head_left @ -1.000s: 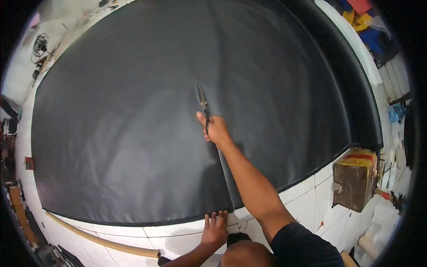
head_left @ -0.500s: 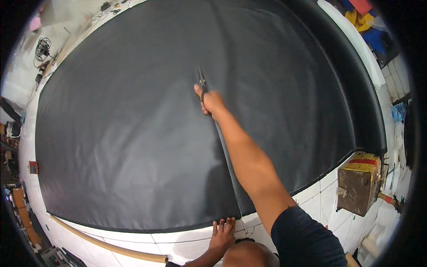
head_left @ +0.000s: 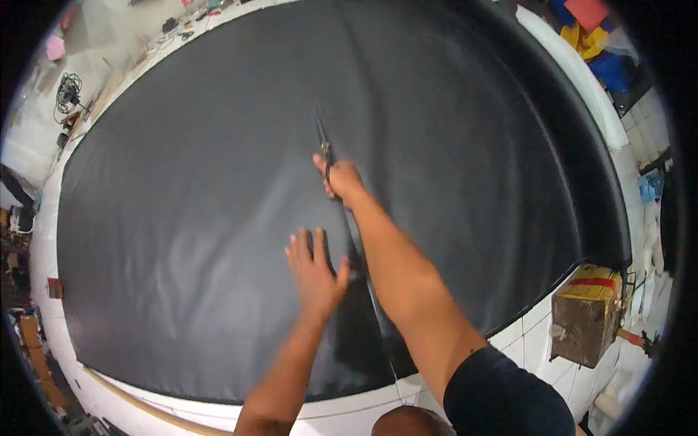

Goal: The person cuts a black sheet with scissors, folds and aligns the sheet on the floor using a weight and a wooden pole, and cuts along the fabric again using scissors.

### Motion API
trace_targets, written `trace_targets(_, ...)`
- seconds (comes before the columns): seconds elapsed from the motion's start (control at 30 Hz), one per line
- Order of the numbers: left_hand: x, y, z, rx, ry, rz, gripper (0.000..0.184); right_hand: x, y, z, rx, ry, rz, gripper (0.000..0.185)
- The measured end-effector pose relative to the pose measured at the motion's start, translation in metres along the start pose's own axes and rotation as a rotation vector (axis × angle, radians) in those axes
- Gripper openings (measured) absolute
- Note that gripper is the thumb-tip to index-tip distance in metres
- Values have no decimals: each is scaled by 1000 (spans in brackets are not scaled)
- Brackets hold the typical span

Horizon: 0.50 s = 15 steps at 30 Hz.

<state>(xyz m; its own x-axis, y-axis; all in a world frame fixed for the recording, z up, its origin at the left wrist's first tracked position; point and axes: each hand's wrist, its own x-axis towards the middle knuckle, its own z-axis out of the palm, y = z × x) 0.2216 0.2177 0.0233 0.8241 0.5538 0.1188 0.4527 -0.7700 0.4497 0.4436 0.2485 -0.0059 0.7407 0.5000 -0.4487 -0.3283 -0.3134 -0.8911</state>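
A broad sheet of black leather-like material covers most of the view, with a slit running through it from the near edge up towards my right hand. My right hand is closed round the handles of a pair of scissors, whose blades point away from me at the top of the slit. Whether the blades are apart is hard to tell. My left hand rests on the sheet, fingers spread, just left of the slit and nearer to me than the scissors.
The sheet's thick roll curves along the right side. A worn box stands at its near right end. On the white tiled floor at lower left lies a long cardboard tube. A black coil of cable is at far left.
My left hand has moved from the sheet's near edge forward onto the sheet beside the slit. My right hand stays closed on the scissors, shifted slightly in view.
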Motion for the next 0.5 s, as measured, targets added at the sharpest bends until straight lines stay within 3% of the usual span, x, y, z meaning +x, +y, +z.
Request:
trace_targets(0.07, 39, -10, 21, 96, 61, 24, 73, -1, 0, 2, -45, -2, 84, 56)
trace_targets(0.17, 61, -20, 34, 171, -62, 16, 79, -1, -2, 2, -85, -10, 33, 56)
trace_targets(0.37, 63, -17, 32, 89, -115, -51, 91, -2, -4, -1, 72, -27, 132, 50)
trace_targets(0.5, 69, -15, 30, 111, -178, -86, 95, -3, -10, -5, -2, -23, 205, 48)
